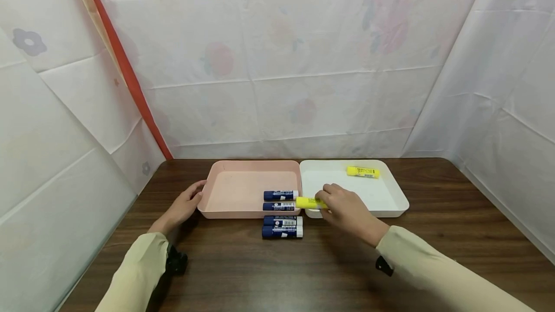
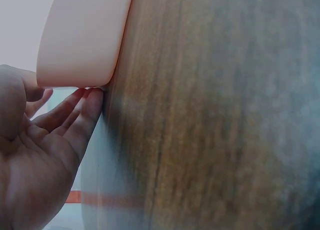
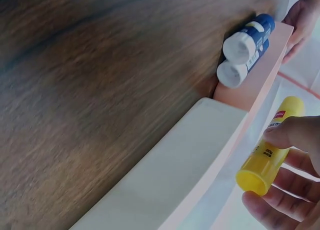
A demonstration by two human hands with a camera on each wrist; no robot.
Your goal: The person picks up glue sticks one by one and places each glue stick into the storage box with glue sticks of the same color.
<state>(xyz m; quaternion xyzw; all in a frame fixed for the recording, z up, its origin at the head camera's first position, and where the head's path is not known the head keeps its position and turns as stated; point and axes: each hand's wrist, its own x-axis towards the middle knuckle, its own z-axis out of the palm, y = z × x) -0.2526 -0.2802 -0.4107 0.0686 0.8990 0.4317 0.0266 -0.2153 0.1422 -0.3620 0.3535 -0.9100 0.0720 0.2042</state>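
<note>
My right hand (image 1: 347, 210) pinches a yellow glue stick (image 1: 309, 202) above the seam where the two trays meet. In the right wrist view, thumb and fingers hold that yellow glue stick (image 3: 272, 145) around its middle. My left hand (image 1: 183, 207) is at the left end of the pink tray (image 1: 234, 214). The left wrist view shows its thumb near the rim and its fingertips (image 2: 95, 97) against the lower edge of the tray wall (image 2: 80, 45). Two blue glue sticks (image 1: 277, 195) with white caps lie in the pink tray.
A white tray (image 1: 392, 201) adjoins the pink one on the right, with another yellow glue stick (image 1: 363, 172) near its back. Two more blue glue sticks (image 1: 282, 232) lie side by side on the brown table (image 1: 260, 278), close before the pink tray. Printed white cloth (image 1: 277, 61) hangs behind.
</note>
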